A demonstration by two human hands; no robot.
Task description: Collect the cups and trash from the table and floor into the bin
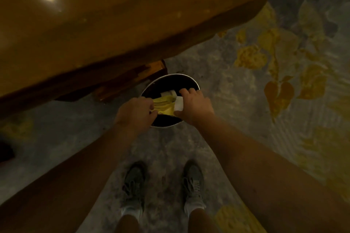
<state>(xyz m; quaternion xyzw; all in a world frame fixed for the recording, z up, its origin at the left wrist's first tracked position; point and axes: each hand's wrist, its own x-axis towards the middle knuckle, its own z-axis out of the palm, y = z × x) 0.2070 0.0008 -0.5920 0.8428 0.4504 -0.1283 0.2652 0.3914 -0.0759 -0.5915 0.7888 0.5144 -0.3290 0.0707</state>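
A round metal bin (189,79) with a dark inside stands on the floor by the table's corner. Both my hands are over its opening. My left hand (135,112) pinches the left end of a crumpled yellow wrapper (164,106). My right hand (195,106) grips a white cup or paper piece (179,104) at the wrapper's right end. Another pale piece of trash (167,93) lies inside the bin, partly hidden behind the wrapper.
A glossy brown wooden table (113,15) fills the upper left, its leg (132,79) right beside the bin. The floor is grey carpet with yellow leaf patterns (278,96). My two shoes (134,181) stand just behind the bin.
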